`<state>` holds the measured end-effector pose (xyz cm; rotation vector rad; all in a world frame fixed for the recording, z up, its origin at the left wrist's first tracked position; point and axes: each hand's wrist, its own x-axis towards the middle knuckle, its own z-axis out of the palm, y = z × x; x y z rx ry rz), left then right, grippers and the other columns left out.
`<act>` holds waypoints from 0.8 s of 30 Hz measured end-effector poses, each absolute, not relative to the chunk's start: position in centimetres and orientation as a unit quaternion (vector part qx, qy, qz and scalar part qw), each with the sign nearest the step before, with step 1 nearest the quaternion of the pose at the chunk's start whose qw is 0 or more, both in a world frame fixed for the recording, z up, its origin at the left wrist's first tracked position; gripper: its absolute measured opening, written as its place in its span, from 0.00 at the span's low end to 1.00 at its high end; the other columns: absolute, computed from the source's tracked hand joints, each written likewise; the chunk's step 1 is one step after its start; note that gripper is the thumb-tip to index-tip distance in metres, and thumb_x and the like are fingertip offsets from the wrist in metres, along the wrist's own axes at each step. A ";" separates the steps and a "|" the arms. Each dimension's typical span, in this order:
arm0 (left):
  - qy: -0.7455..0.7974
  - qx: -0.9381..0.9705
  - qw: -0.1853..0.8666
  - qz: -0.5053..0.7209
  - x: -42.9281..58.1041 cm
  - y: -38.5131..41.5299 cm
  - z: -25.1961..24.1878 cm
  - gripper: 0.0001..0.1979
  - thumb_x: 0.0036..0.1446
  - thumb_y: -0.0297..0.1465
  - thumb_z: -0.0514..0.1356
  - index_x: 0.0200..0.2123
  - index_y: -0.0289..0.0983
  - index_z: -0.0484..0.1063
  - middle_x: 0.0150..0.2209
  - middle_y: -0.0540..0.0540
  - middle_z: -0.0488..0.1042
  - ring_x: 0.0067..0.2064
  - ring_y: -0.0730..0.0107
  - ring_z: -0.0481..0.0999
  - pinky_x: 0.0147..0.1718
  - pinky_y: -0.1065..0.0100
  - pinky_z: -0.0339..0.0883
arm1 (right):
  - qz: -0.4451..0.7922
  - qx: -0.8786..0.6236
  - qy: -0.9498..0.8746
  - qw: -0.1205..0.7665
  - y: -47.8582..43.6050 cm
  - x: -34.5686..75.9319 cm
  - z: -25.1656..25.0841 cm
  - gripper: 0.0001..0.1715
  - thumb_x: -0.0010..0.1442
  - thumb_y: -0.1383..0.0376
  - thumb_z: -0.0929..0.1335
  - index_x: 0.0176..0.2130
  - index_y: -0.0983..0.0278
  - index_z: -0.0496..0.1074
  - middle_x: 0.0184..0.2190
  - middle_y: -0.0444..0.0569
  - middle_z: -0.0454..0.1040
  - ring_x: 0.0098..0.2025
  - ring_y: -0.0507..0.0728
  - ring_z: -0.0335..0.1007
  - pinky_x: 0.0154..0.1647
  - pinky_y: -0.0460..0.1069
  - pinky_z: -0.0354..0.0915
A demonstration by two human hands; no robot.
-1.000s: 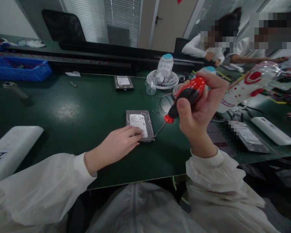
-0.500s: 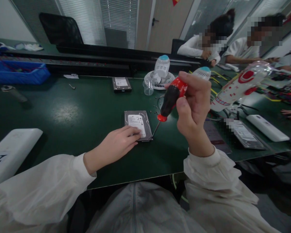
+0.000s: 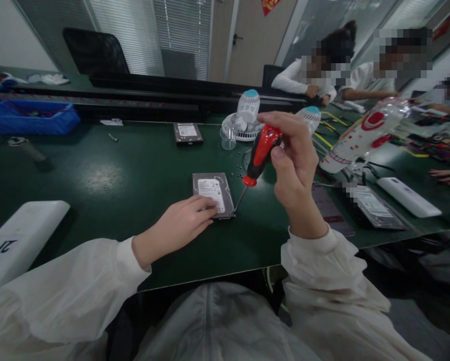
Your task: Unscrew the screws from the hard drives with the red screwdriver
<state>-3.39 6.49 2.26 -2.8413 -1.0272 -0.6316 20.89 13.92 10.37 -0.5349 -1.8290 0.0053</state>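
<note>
A silver hard drive (image 3: 213, 191) with a white label lies flat on the green table (image 3: 116, 175). My left hand (image 3: 180, 223) rests on its near edge, fingers laid flat and pressing it down. My right hand (image 3: 294, 165) is wrapped round the red and black handle of a screwdriver (image 3: 258, 154). The tool is tilted, and its thin shaft runs down to the drive's near right corner. Several tiny screws (image 3: 243, 173) lie loose on the table just right of the drive.
A second hard drive (image 3: 188, 133), a clear cup (image 3: 229, 137) and a small white fan (image 3: 246, 118) stand further back. A white box (image 3: 18, 240) is at the near left, a blue bin (image 3: 31, 115) at far left. Other people work at the right, beside a plastic bottle (image 3: 364, 138).
My right hand has swung the screwdriver handle more upright and to the left, with the tip staying at the drive's corner. The left hand has stayed on the drive.
</note>
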 end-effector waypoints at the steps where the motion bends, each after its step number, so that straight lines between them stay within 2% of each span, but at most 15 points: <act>1: -0.333 -0.920 0.028 -0.203 -3.4 6.5 2.3 0.13 0.69 0.28 0.58 0.54 0.33 0.76 0.55 0.39 0.77 0.55 0.57 0.77 0.51 0.56 0.78 | 0.002 -0.229 -0.782 0.580 14.1 21.0 10.3 0.21 0.68 0.49 0.63 0.57 0.46 0.72 0.51 0.50 0.75 0.54 0.64 0.72 0.54 0.62 0.73; 6: -0.331 -0.920 0.028 -0.209 -3.4 6.5 2.3 0.12 0.69 0.28 0.58 0.53 0.34 0.76 0.55 0.39 0.77 0.56 0.57 0.77 0.51 0.55 0.78 | -0.049 -0.191 -0.776 0.599 15.1 21.4 10.4 0.26 0.57 0.44 0.72 0.52 0.49 0.75 0.42 0.47 0.74 0.49 0.65 0.72 0.52 0.67 0.73; 9: -0.331 -0.920 0.024 -0.210 -3.4 6.5 2.3 0.12 0.69 0.28 0.58 0.52 0.34 0.76 0.55 0.39 0.77 0.56 0.57 0.77 0.52 0.55 0.77 | -0.033 -0.194 -0.782 0.592 14.7 21.3 10.6 0.24 0.63 0.44 0.67 0.53 0.49 0.75 0.44 0.49 0.74 0.50 0.64 0.72 0.53 0.65 0.72; 11: -0.332 -0.919 0.023 -0.210 -3.4 6.5 2.3 0.12 0.69 0.28 0.58 0.52 0.35 0.77 0.55 0.39 0.77 0.56 0.57 0.77 0.52 0.54 0.77 | -0.006 -0.198 -0.790 0.580 14.1 21.1 10.7 0.22 0.67 0.49 0.63 0.56 0.48 0.74 0.49 0.49 0.75 0.54 0.64 0.71 0.55 0.64 0.71; 13: -0.332 -0.919 0.022 -0.209 -3.4 6.5 2.3 0.12 0.69 0.28 0.58 0.52 0.34 0.77 0.55 0.39 0.77 0.55 0.57 0.77 0.52 0.54 0.78 | 0.009 -0.194 -0.797 0.573 13.9 21.1 10.8 0.23 0.68 0.53 0.62 0.59 0.47 0.73 0.52 0.48 0.75 0.56 0.64 0.70 0.56 0.63 0.71; 16: -0.334 -0.919 0.022 -0.207 -3.4 6.5 2.3 0.12 0.69 0.28 0.58 0.52 0.34 0.77 0.55 0.39 0.77 0.56 0.57 0.77 0.52 0.55 0.78 | -0.009 -0.190 -0.790 0.583 14.4 21.3 10.6 0.27 0.63 0.51 0.69 0.61 0.46 0.71 0.48 0.47 0.76 0.52 0.64 0.72 0.53 0.64 0.73; 19: -0.331 -0.920 0.025 -0.207 -3.4 6.5 2.4 0.12 0.69 0.28 0.58 0.53 0.33 0.76 0.55 0.39 0.77 0.55 0.57 0.77 0.51 0.56 0.78 | -0.026 -0.191 -0.779 0.597 14.9 21.6 10.3 0.32 0.55 0.44 0.74 0.57 0.48 0.74 0.45 0.47 0.74 0.50 0.64 0.72 0.55 0.67 0.73; 22: -0.330 -0.920 0.026 -0.209 -3.3 6.5 2.4 0.13 0.69 0.28 0.58 0.53 0.33 0.76 0.55 0.39 0.77 0.55 0.57 0.77 0.52 0.55 0.77 | -0.008 -0.204 -0.778 0.594 14.7 21.6 10.2 0.30 0.59 0.40 0.69 0.56 0.49 0.75 0.47 0.48 0.74 0.53 0.65 0.72 0.58 0.68 0.71; 24: -0.330 -0.919 0.025 -0.212 -3.3 6.5 2.3 0.12 0.69 0.28 0.58 0.53 0.34 0.76 0.55 0.39 0.77 0.56 0.57 0.77 0.52 0.55 0.77 | 0.019 -0.207 -0.784 0.585 14.3 21.6 10.3 0.28 0.65 0.43 0.64 0.58 0.46 0.73 0.51 0.47 0.75 0.56 0.66 0.72 0.58 0.66 0.71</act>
